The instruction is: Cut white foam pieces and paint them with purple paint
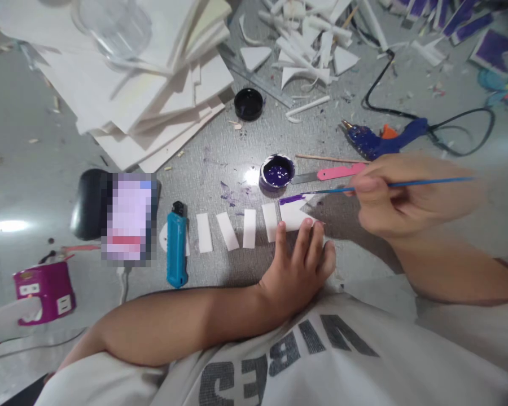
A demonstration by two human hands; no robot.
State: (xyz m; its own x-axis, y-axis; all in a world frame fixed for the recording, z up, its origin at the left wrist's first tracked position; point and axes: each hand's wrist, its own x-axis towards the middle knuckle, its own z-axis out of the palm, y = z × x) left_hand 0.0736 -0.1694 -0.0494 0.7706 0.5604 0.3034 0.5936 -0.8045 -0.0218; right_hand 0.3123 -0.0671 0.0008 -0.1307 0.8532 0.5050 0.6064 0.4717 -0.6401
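My right hand (389, 194) pinches a thin blue paintbrush (419, 182), its tip on a white foam piece with a notched end (294, 214). A purple paint stroke runs along that piece's upper edge. Spread fingers of my left hand (300, 254) press down on the piece's lower edge. Just above stands a small open pot of purple paint (278, 171). Several white foam strips (249, 228) lie in a row to the left, the nearest one touching or close to the notched piece. A blue utility knife (176, 245) lies at the row's left end.
Behind the pot are a black lid (248, 104), white foam scraps (309, 42) and stacked foam sheets (152, 101). A blue glue gun (383, 138), a pink-handled blade (341, 171) and a wooden stick (330, 158) lie right. A phone (129, 217) and magenta power adapter (46, 293) are left.
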